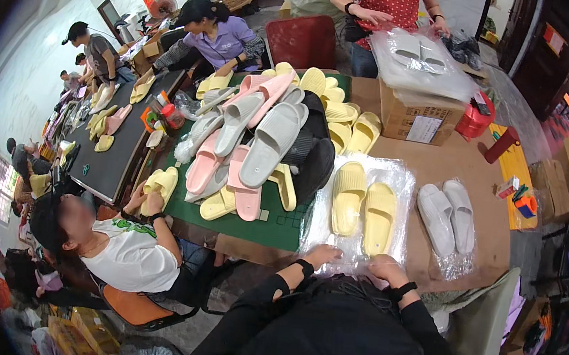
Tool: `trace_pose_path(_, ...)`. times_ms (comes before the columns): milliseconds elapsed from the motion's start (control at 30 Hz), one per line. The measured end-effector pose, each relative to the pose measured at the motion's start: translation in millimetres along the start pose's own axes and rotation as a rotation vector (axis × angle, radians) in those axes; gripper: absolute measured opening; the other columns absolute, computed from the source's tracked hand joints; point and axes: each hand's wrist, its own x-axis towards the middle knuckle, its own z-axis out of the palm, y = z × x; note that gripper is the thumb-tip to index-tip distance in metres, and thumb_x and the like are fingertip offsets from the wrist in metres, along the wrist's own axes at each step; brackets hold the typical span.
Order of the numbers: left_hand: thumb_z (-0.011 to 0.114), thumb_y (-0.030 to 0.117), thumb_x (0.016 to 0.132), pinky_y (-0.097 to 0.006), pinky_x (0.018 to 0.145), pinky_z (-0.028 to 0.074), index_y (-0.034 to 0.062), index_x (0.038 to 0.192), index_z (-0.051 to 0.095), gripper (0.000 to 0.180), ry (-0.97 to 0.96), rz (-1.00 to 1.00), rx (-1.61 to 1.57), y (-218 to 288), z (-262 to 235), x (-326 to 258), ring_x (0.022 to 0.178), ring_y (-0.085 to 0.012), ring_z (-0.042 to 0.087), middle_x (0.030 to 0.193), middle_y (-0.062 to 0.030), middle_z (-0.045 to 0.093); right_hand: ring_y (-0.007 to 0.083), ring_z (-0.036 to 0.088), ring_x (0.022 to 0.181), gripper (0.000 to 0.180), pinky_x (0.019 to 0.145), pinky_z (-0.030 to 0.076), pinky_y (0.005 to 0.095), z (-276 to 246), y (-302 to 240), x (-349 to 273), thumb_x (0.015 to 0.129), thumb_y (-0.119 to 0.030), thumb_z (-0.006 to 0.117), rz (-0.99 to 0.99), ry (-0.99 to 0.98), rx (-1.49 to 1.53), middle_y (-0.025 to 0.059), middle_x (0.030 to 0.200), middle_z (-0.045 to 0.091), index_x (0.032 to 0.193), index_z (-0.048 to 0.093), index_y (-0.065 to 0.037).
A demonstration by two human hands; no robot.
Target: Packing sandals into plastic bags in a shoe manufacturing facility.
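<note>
At the near edge of the brown table (494,219), a crinkled clear plastic bag (401,173) is touched by the left hand (322,256) and right hand (390,269); whether they grip cannot be told. Two rounded yellow slides (346,209) are laid in or on it; leftward, mixed slides (273,144) are heaped.

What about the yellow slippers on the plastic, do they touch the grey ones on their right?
Apart: the head view shows plastic and brown table between the yellow slippers and the grey ones.
</note>
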Motion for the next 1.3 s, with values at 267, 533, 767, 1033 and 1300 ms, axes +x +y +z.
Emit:
trace_pose_path(267, 0.046, 0.006, 0.076, -0.027, 0.072, 0.045, 0.0045, 0.101, 0.055, 0.027, 0.0, 0.207, 0.466, -20.0, -6.1, 9.4, 0.083, -0.0196, 0.057, 0.096, -0.0088, 0.059, 0.0325, 0.057, 0.075, 0.03, 0.067, 0.045, 0.0399, 19.6, 10.1, -5.2, 0.074, -0.033, 0.053, -0.024, 0.071, 0.363, 0.0185, 0.076, 0.059, 0.076, 0.06, -0.004)
trace_pose_path(533, 0.051, 0.024, 0.078, -0.036, 0.07, 0.045, 0.0085, 0.097, 0.055, 0.025, -0.062, 0.513, 1.084, -9.9, -20.2, 3.0, 0.082, -0.0285, 0.056, 0.088, -0.0116, 0.059, 0.0351, 0.057, 0.073, 0.033, 0.065, 0.044, 0.0422, 3.9, -9.6, 6.5, 0.073, -0.033, 0.051, -0.118, 0.167, 0.015, 0.0205, 0.077, 0.058, 0.085, 0.058, -0.003)
trace_pose_path(767, 0.049, 0.035, 0.077, -0.039, 0.07, 0.045, 0.0105, 0.094, 0.057, 0.031, -0.105, 0.206, 1.223, -6.7, 8.7, 33.2, 0.082, -0.0306, 0.056, 0.091, -0.0121, 0.059, 0.0351, 0.056, 0.073, 0.03, 0.064, 0.044, 0.0436, -6.8, -9.1, 9.5, 0.069, -0.033, 0.054, 0.118, 0.048, -0.04, 0.0173, 0.076, 0.059, 0.078, 0.062, -0.006)
trace_pose_path(1033, 0.052, 0.008, 0.074, -0.033, 0.065, 0.044, 0.0033, 0.083, 0.057, 0.012, -0.083, 0.467, 1.215, -26.7, 3.1, 51.3, 0.073, -0.0228, 0.054, 0.083, -0.0116, 0.057, 0.0289, 0.058, 0.072, 0.031, 0.062, 0.046, 0.0383, 21.5, 49.8, 37.3, 0.07, -0.039, 0.058, -0.013, -0.013, -0.451, 0.0124, 0.075, 0.06, 0.074, 0.063, -0.008)
trace_pose_path(1300, 0.048, 0.01, 0.074, -0.04, 0.064, 0.044, 0.0059, 0.075, 0.058, 0.011, 0.014, 0.511, 1.155, -57.1, -8.2, 56.4, 0.071, -0.0297, 0.055, 0.075, -0.0126, 0.057, 0.0276, 0.058, 0.073, 0.032, 0.062, 0.046, 0.0371, 22.3, 33.9, 45.3, 0.068, -0.039, 0.059, -0.051, 0.015, -0.335, 0.0113, 0.076, 0.061, 0.075, 0.063, -0.009)
